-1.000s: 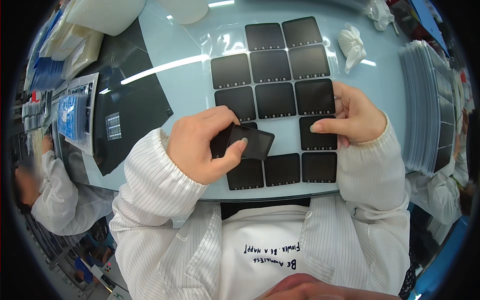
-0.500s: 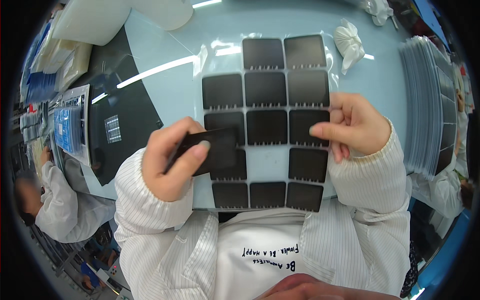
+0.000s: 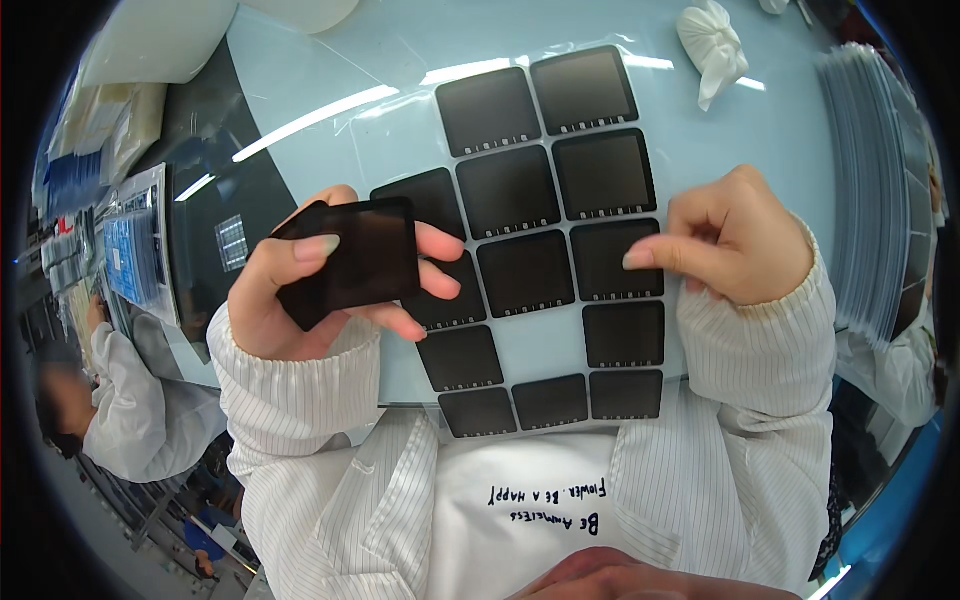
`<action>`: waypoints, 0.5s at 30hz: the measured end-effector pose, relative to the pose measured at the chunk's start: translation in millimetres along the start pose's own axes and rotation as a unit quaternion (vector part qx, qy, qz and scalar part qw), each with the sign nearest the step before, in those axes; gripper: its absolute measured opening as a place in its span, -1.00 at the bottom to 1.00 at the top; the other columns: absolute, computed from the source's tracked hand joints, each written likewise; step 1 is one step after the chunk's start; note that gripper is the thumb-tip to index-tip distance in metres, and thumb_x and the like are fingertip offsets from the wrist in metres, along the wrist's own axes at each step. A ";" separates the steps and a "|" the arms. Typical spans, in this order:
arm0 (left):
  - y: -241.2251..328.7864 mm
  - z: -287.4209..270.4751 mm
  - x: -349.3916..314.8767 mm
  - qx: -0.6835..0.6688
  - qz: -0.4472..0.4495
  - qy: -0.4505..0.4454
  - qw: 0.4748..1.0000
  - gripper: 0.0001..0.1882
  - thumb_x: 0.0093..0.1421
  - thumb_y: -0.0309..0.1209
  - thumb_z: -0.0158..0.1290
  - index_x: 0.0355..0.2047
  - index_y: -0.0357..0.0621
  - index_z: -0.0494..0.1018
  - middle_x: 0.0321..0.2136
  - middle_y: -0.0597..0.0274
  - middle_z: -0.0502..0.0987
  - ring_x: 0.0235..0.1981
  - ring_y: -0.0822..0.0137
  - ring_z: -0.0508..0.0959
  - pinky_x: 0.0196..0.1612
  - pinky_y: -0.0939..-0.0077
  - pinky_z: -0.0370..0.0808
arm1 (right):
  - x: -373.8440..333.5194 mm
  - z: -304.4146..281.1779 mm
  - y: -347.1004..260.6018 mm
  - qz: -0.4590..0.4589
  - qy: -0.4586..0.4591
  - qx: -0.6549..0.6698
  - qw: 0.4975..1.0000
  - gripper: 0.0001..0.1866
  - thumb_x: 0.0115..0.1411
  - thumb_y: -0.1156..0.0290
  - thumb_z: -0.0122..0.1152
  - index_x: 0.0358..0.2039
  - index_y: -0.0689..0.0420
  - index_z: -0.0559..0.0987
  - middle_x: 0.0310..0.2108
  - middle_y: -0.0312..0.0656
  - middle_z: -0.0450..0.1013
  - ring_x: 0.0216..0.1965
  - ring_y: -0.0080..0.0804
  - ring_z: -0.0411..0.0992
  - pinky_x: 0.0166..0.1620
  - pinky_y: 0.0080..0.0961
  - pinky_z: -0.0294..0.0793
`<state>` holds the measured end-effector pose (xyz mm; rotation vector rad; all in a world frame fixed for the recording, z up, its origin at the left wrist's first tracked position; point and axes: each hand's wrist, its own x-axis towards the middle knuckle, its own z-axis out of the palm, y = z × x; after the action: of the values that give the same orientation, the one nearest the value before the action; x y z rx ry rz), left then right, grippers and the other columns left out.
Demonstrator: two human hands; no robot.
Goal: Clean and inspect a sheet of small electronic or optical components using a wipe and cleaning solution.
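Presently, dark rectangular panels (image 3: 370, 255) are gripped between thumb and fingers of the left hand (image 3: 268, 290) at centre left of the frame, while the panelled sheet (image 3: 541, 348) at centre is pinched at its right edge by the right hand (image 3: 745, 245).

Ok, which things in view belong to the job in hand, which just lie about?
Job: dark piece(s) in left grip; rows of dark panels, right grip at their edge.

Apparently lying about: knotted white bundle; blue pack, left; sheet stack, right (possibly related).
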<state>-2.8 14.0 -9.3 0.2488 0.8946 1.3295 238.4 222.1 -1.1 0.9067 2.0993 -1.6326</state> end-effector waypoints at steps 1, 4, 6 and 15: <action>0.2 0.2 0.1 0.002 0.003 -0.002 1.000 -0.76 0.09 -0.32 -0.17 -0.42 -0.29 0.16 -0.14 -0.63 0.31 -0.18 -0.36 0.48 -0.32 0.04 0.61 | 2.0 0.0 7.6 -0.123 0.105 -0.123 0.979 -0.64 0.00 0.36 0.38 -0.75 0.22 0.40 -0.82 -0.25 0.36 -0.82 -0.64 0.23 -0.74 -0.70 0.12; -2.1 -2.1 -1.6 0.037 0.045 0.020 0.998 -0.73 0.09 -0.31 -0.14 -0.37 -0.31 0.17 -0.26 -0.46 0.39 -0.30 -0.18 0.53 -0.37 0.13 0.62 | 5.9 0.3 5.9 -0.296 0.268 -0.263 0.878 -0.65 -0.06 0.35 0.41 -0.72 0.20 0.39 -0.73 -0.26 0.39 -0.75 -0.61 0.18 -0.68 -0.65 0.11; -3.4 3.1 -1.6 0.078 0.084 0.040 0.993 -0.71 0.10 -0.30 -0.13 -0.30 -0.28 0.16 -0.40 -0.23 0.42 -0.47 0.08 0.52 -0.48 0.33 0.59 | 7.7 5.1 -0.6 -0.383 0.310 -0.260 0.830 -0.67 -0.17 0.34 0.43 -0.68 0.16 0.39 -0.43 -0.20 0.52 -0.58 -0.48 0.27 -0.58 -0.63 0.19; -4.1 9.0 3.4 0.240 0.106 0.095 0.960 -0.48 0.14 -0.22 -0.16 0.04 -0.32 0.19 -0.46 0.04 0.43 -0.57 0.35 0.45 -0.56 0.58 0.40 | 26.6 31.6 3.2 -0.462 0.215 -0.317 0.800 -0.57 -0.17 0.10 0.30 -0.77 0.16 0.35 -0.14 -0.23 0.52 -0.32 -0.24 0.33 -0.35 -0.48 0.39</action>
<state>6.2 18.9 -7.4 0.6154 1.3837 1.3297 217.0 199.9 -28.8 -0.0532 3.4230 -0.8346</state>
